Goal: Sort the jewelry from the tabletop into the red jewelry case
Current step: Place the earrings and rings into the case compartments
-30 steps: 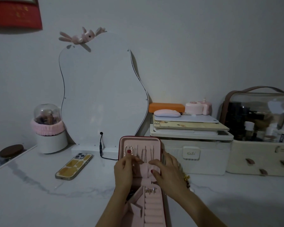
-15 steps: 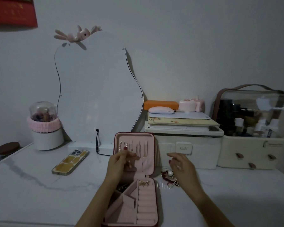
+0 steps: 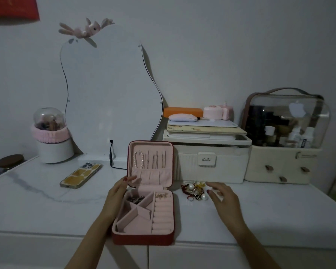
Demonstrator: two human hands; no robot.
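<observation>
Jewelry case is open; left hand touches its lid, right hand hovers relaxed, empty.

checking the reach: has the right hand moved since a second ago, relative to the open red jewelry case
Yes. The right hand has left the upright lid of the open red jewelry case and moved right, to the loose pile of jewelry on the tabletop.
</observation>
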